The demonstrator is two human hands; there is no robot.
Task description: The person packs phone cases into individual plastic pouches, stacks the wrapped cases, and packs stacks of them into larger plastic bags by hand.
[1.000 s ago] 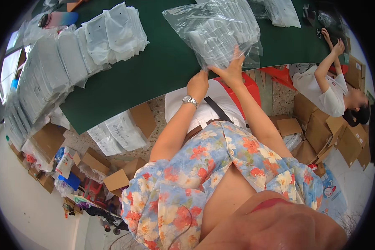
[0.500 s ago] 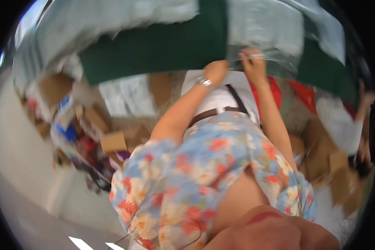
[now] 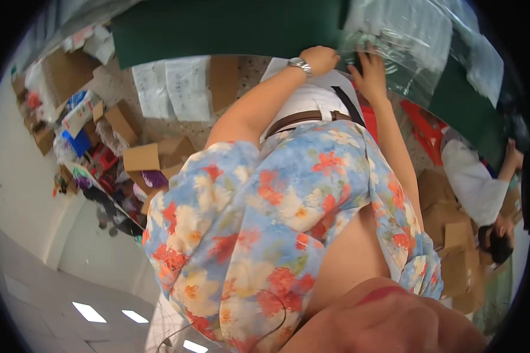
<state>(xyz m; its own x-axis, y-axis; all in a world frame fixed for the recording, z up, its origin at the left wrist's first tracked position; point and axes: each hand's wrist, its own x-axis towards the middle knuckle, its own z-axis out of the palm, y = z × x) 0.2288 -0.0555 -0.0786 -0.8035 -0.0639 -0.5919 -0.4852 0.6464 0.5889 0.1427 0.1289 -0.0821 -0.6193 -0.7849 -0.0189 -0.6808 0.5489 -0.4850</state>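
On the dark green tabletop [image 3: 229,35] lies a clear plastic bag [image 3: 403,35] with whitish, translucent contents. My left hand [image 3: 320,60], wearing a metal watch, is curled closed at the table's near edge, beside the bag's lower left corner. What its fingers grip, if anything, is hidden. To its right, my right hand [image 3: 370,75] rests on the bag's near, flat part. Its fingers are stretched out and apart, pointing away from me.
More clear plastic packs [image 3: 486,70] lie at the right. White packages [image 3: 174,88] sit below the table at left, near open cardboard boxes [image 3: 153,159] and mixed goods. A red stool [image 3: 421,132] stands at right. Beyond it, another person's white sleeve [image 3: 474,176] shows near more boxes [image 3: 453,235].
The view has shifted, so the table and bag sit higher in it and the picture is sharper. My right fingers are more spread. My left hand stays closed beside the bag.
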